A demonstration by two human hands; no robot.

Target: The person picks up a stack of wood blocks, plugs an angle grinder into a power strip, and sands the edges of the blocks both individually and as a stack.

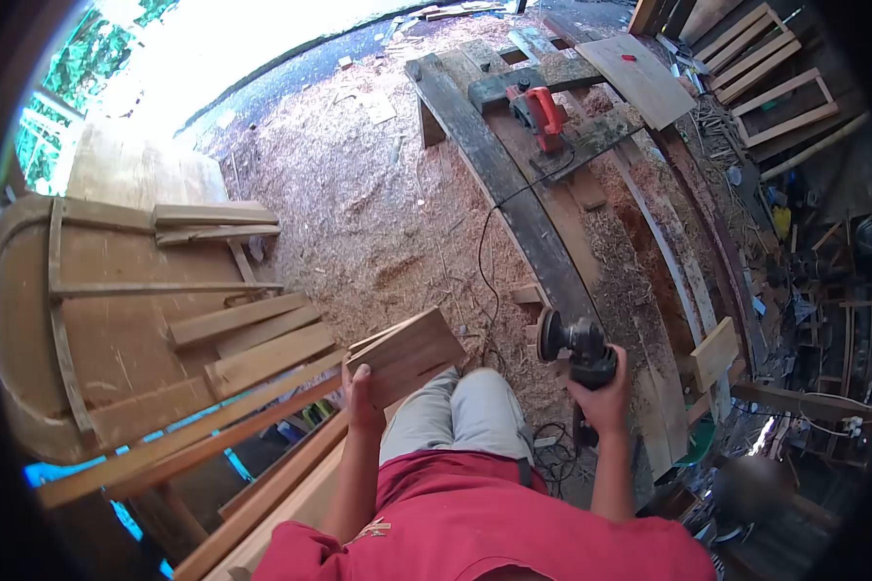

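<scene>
My left hand (360, 397) is closed on the lower left end of a flat wooden board (412, 354), held tilted above my lap. A second thin wooden edge shows along its top side. In my right hand (606, 392) is a black angle grinder (589, 360), gripped round its body. Its round disc (550, 335) faces left, toward the board, with a gap between the two. The disc's surface is too small to make out.
A workbench (513, 218) on the right carries a red power tool (543, 116) with a dark cable (484, 252). Wooden planks (266, 353) lie at the left beside a large panel (116, 339). Wood shavings (358, 213) cover the floor.
</scene>
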